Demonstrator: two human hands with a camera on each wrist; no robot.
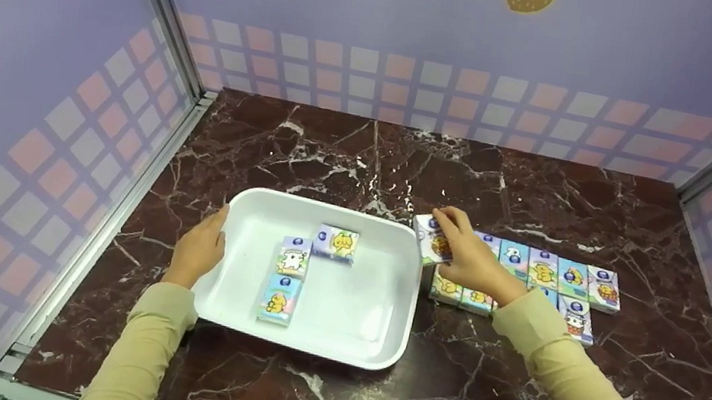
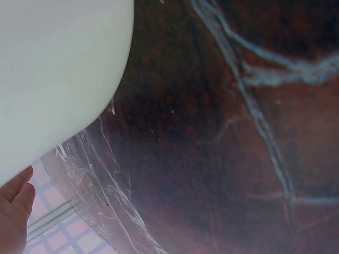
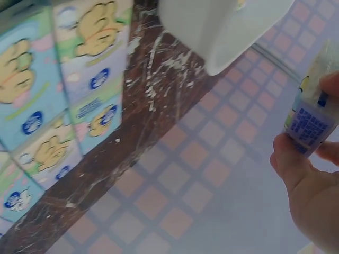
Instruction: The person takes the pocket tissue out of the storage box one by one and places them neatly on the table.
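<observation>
My right hand pinches a small tissue pack with a cartoon print, just above the right rim of a white plastic tub. In the right wrist view, thumb and fingers hold that pack by its sides. Against the tub's left side, my left hand rests with its fingers fairly straight. The left wrist view shows only part of that hand beside the tub's wall. Inside the tub lie three tissue packs: a purple one, a white one and a blue one.
Several more tissue packs lie in two close rows to the right of the tub, partly hidden by my right hand and forearm. Everything stands on a dark red marbled tabletop. Purple panels enclose the back and both sides.
</observation>
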